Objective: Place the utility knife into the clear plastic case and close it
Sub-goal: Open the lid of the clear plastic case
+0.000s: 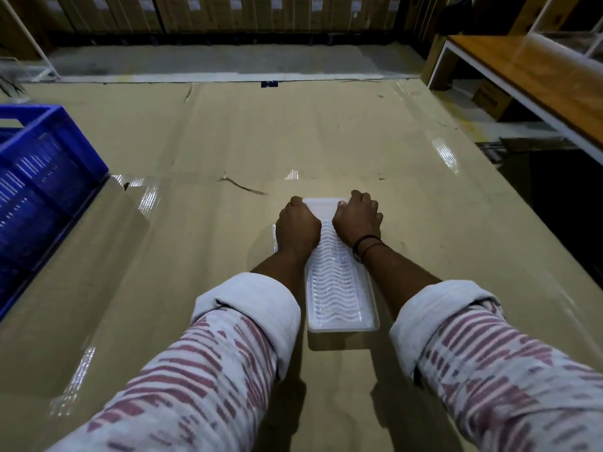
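A long clear plastic case [339, 288] with a wavy ribbed lid lies lengthwise on the cardboard-covered surface in front of me. My left hand [297, 226] rests on its far left corner with the fingers curled over the edge. My right hand [357, 220] presses on the far right corner in the same way, thumb on the lid. The lid looks flat against the base. The utility knife cannot be seen; whether it lies inside the case I cannot tell.
A blue slatted plastic crate [42, 177] stands at the left edge. A wooden bench with a white frame [535, 76] is at the right. Stacked cartons [228, 14] line the back. Glossy tape strips run across the cardboard surface [228, 132].
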